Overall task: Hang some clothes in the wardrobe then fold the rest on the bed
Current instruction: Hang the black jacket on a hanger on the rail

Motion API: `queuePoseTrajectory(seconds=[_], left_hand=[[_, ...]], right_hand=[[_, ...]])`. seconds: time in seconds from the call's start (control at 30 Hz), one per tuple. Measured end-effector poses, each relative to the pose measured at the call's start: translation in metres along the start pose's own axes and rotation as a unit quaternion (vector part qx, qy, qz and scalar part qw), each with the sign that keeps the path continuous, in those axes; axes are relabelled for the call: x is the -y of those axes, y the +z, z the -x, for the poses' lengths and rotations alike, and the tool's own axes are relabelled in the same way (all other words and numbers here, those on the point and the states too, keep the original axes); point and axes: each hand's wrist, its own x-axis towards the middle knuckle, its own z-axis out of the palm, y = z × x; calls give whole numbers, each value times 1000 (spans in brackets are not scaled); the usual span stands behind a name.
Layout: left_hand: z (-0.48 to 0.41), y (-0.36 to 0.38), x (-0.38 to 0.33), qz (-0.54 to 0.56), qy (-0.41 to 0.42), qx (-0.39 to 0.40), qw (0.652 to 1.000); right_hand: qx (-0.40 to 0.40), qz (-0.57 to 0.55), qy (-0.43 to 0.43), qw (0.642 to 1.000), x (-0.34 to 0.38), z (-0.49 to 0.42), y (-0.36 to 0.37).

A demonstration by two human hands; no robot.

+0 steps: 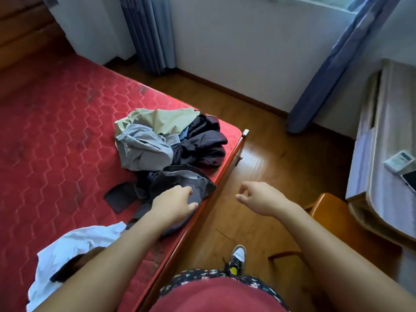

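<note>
Our left hand [173, 204] lay on a grey garment [180, 179] at the edge of the bed [56, 131], fingers curled into the cloth. Our right hand [261, 199] hung over the floor [270, 143], fingers loosely bent and holding nothing. A pile [166, 138] of clothes sat just beyond the garment, near the bed's corner, and a white shirt [74, 246] lay nearer us.
</note>
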Motion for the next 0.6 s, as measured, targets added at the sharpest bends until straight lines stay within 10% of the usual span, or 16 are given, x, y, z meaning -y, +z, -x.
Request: queuePoseTrajectory(seconds=[0.6], left_hand=[[-230, -2, -33, 106, -129, 40, 985]], right_hand=[[111, 119, -19, 986, -97, -284, -83]])
